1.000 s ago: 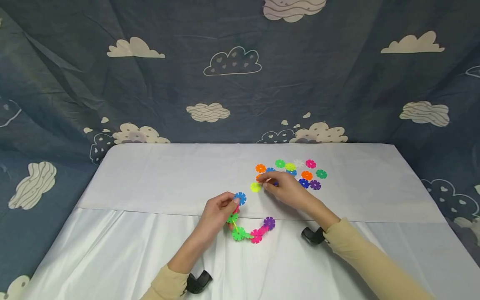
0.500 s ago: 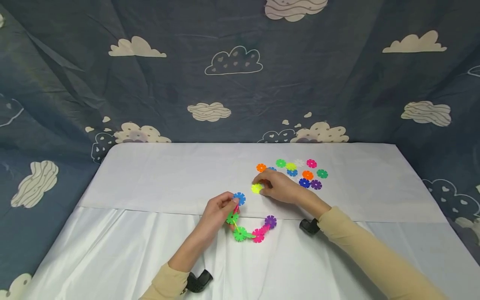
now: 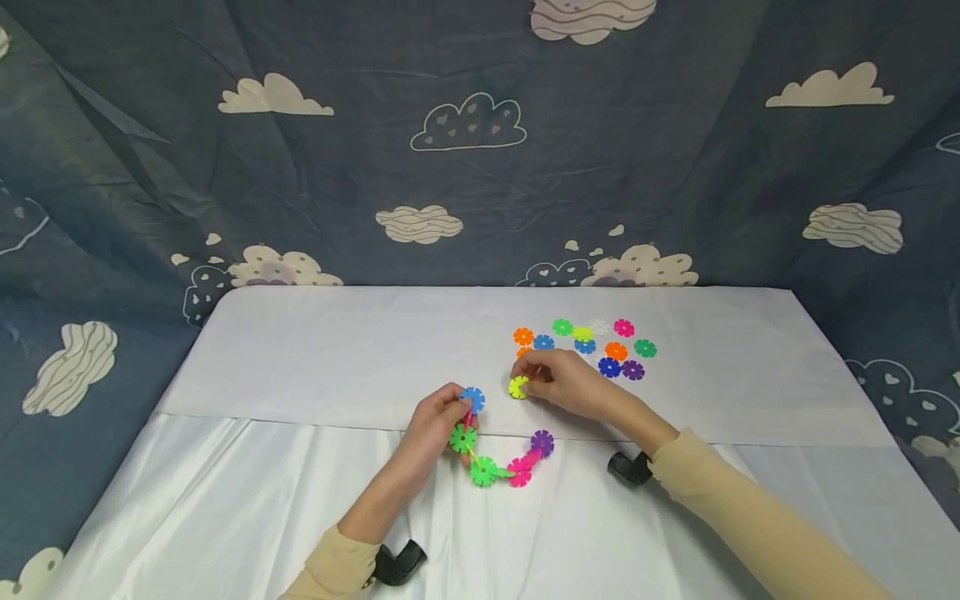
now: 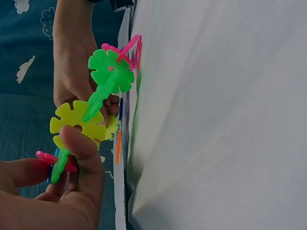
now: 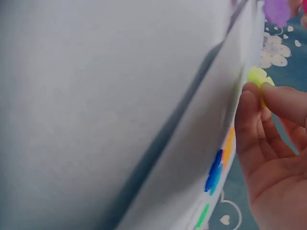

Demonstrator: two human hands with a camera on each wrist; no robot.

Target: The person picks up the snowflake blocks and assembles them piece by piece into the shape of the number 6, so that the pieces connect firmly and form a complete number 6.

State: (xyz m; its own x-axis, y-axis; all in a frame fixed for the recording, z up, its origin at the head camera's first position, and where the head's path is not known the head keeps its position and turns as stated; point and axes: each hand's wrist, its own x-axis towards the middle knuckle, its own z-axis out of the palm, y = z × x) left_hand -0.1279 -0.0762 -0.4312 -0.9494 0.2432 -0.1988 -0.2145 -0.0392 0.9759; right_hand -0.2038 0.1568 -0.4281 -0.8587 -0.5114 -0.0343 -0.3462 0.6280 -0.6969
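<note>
My left hand (image 3: 433, 429) pinches a chain of interlocked plastic snowflake discs close to its blue end disc (image 3: 473, 400). From there the chain curves down through green discs (image 3: 483, 472) and pink ones (image 3: 519, 472) to a purple disc (image 3: 542, 443) at the far end. The left wrist view also shows a yellow disc (image 4: 67, 115) within the chain, beside the thumb. Between the thumb and forefinger of my right hand (image 3: 566, 383) is a loose yellow snowflake disc (image 3: 517, 387), held up to the right of the blue one. The right wrist view shows that yellow disc (image 5: 258, 75) at the fingertips.
Behind the right hand, several loose discs lie scattered on the white cloth (image 3: 337, 358), among them an orange disc (image 3: 616, 351), a dark blue disc (image 3: 609, 367) and a pink disc (image 3: 624, 327). A dark cloud-patterned curtain (image 3: 465, 192) hangs behind the table.
My right hand has moved from the loose discs to the yellow one, gripped it and drawn it slightly nearer, turning it upright. The left hand stays almost in place with the chain.
</note>
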